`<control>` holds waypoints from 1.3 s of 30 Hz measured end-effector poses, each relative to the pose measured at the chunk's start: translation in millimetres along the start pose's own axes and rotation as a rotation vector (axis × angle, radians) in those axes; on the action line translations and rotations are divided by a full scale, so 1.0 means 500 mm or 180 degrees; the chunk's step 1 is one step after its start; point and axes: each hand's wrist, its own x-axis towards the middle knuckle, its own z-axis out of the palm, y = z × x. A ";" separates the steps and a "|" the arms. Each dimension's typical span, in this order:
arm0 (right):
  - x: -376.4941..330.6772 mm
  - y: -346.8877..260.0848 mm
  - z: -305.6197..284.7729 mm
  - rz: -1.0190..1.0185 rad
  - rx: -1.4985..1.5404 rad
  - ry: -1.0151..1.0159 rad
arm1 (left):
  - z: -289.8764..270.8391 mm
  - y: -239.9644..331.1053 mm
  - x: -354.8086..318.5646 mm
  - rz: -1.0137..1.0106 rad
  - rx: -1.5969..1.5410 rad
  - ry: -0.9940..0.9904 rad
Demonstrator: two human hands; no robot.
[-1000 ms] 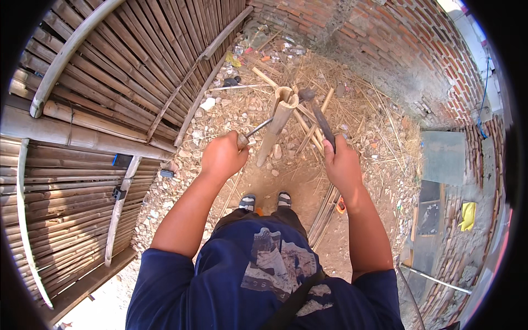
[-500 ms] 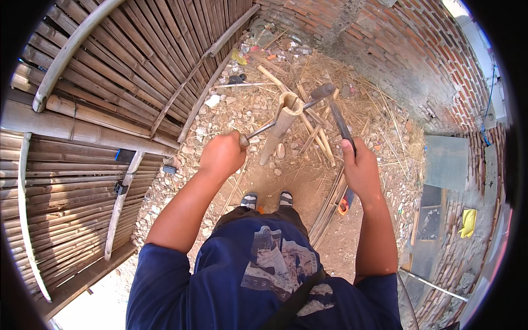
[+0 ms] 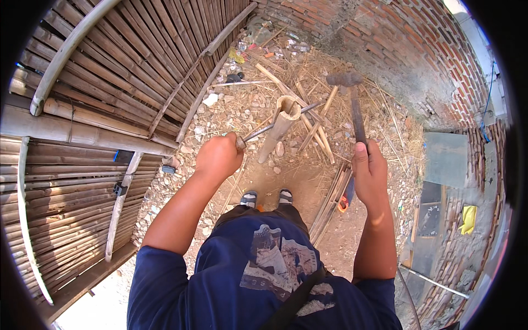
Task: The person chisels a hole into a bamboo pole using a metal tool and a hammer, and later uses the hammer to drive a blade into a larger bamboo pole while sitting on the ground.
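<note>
A worker in a navy T-shirt (image 3: 220,280) grips the wooden handle (image 3: 240,144) of a long metal blade (image 3: 264,129) in the left hand (image 3: 219,156), at 8 o'clock from a hollow bamboo tube (image 3: 282,125) standing at 12 o'clock from the sandaled feet (image 3: 249,199). In the right hand (image 3: 370,171), at the tube's 4 o'clock, a firmly grasped hammer (image 3: 358,116) has swung off the blade's far tip in the last half second, its head now apart at 2 o'clock. The blade, apparently lodged across the bamboo, seems free of the striking load.
</note>
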 end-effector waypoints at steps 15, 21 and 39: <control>-0.011 -0.037 -0.006 -0.0082 0.0127 0.0031 | -0.027 0.020 -0.005 -0.0089 0.0084 -0.0108; -0.020 0.078 0.085 -0.0274 -0.0930 0.0051 | -0.037 0.029 -0.005 -0.0104 0.0069 -0.0114; 0.013 0.005 0.035 0.0123 -0.0793 -0.0595 | -0.054 0.024 -0.008 -0.0069 0.0268 -0.0126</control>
